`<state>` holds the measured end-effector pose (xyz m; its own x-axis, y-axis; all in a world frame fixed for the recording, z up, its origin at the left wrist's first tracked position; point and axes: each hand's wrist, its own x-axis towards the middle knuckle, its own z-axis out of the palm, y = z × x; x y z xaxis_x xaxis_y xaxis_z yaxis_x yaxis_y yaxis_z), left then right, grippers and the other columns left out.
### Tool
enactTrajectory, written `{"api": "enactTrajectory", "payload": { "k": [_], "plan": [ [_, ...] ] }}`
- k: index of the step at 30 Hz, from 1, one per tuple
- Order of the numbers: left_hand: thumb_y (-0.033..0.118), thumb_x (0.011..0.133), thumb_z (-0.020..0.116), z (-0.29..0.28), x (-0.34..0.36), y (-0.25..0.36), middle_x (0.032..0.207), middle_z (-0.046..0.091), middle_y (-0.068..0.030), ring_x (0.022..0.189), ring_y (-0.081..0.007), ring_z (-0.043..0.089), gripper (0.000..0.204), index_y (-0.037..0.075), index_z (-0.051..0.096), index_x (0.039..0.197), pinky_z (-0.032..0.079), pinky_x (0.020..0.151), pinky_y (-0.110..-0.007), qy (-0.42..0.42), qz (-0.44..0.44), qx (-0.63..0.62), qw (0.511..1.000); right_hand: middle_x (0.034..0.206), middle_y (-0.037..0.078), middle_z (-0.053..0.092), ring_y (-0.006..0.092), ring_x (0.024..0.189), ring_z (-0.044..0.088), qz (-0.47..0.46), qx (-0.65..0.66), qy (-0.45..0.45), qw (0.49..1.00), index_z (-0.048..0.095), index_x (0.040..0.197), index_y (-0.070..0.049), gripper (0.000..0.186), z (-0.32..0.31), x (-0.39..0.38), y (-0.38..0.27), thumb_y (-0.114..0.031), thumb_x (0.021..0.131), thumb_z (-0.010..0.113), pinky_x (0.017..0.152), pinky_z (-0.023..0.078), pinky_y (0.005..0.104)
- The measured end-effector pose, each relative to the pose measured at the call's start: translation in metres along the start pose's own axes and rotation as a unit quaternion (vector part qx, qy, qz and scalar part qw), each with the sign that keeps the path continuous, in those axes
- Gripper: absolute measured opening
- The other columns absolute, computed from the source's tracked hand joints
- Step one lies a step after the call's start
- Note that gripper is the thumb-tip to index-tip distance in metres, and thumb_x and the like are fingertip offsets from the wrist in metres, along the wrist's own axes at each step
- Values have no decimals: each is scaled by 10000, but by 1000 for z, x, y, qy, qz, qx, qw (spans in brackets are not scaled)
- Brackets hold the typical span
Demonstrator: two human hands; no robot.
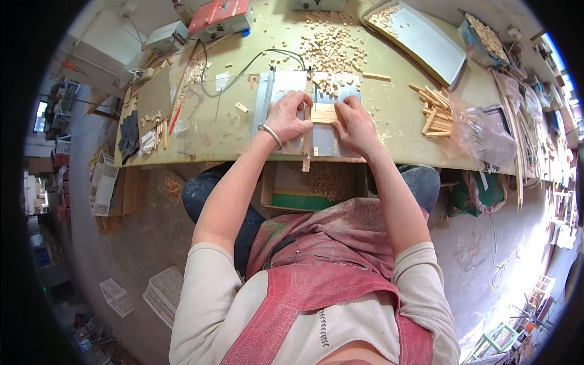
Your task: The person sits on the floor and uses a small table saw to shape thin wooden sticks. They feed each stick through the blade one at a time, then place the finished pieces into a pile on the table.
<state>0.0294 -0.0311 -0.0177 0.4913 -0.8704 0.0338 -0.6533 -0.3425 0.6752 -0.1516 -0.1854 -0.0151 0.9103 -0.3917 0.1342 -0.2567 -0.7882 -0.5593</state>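
Note:
My left hand (291, 117), with a metal bangle at the wrist, is curled at the left end of several pale wooden strips (323, 114) lying crosswise side by side. My right hand (354, 123) has its fingers bent onto their right end. The strips rest on a metal plate jig (328, 142) at the bench's front edge, against an upright wooden guide bar (306, 149). A small wood piece (316, 151) lies beside the bar. A heap of small cut blocks (331, 85) sits just beyond the strips. My left fingertips are partly hidden.
The bench (237, 140) holds loose strips (436, 115) and a plastic bag (486, 140) at right, a metal tray (413, 42) and filled bin (483, 39) at back right, a red box (219, 17), cables and dark gloves (129, 137) at left. A box (292, 198) is below.

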Motion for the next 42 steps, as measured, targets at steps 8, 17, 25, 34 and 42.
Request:
{"api": "enactTrajectory", "payload": {
  "k": [8, 17, 25, 34, 42],
  "plan": [
    [279, 710, 802, -1, 17, -6, 930, 568, -38, 790, -193, 572, 448, 133, 658, 1108, 532, 765, -342, 4, 10, 19, 1000, 1299, 188, 573, 391, 1185, 620, 15, -4, -1, 1000, 629, 1330, -14, 439, 0, 15, 6, -128, 921, 743, 1014, 527, 455],
    [333, 695, 795, -6, 25, -1, 953, 583, -52, 897, -233, 606, 462, 159, 658, 1101, 495, 867, -376, -18, -4, 60, 998, 1235, 200, 591, 397, 1140, 633, 2, -4, 35, 999, 662, 1219, -26, 354, 4, 30, 17, -163, 905, 751, 979, 542, 465],
    [449, 746, 785, -17, -37, 22, 1077, 603, -87, 1053, -310, 628, 462, 182, 676, 1107, 486, 965, -433, -117, 46, 96, 987, 1184, 216, 597, 411, 1087, 641, -26, -19, 59, 998, 659, 1172, 5, 333, 4, -11, 15, -159, 896, 748, 936, 555, 471],
    [281, 778, 823, -8, -50, 10, 1007, 579, -63, 831, -206, 593, 449, 110, 656, 1157, 546, 816, -358, -16, 23, 4, 1000, 1187, 217, 600, 426, 1105, 618, -45, 23, 34, 998, 629, 1180, 20, 332, 6, -45, -27, -84, 884, 736, 958, 535, 477],
    [256, 728, 824, 2, -34, 2, 983, 589, -59, 843, -212, 599, 482, 110, 648, 1153, 548, 808, -357, -12, 61, 28, 998, 1190, 219, 601, 429, 1112, 619, -55, 20, 51, 997, 631, 1154, 14, 317, 11, -33, -18, -84, 876, 748, 951, 535, 481]
  ]
}}
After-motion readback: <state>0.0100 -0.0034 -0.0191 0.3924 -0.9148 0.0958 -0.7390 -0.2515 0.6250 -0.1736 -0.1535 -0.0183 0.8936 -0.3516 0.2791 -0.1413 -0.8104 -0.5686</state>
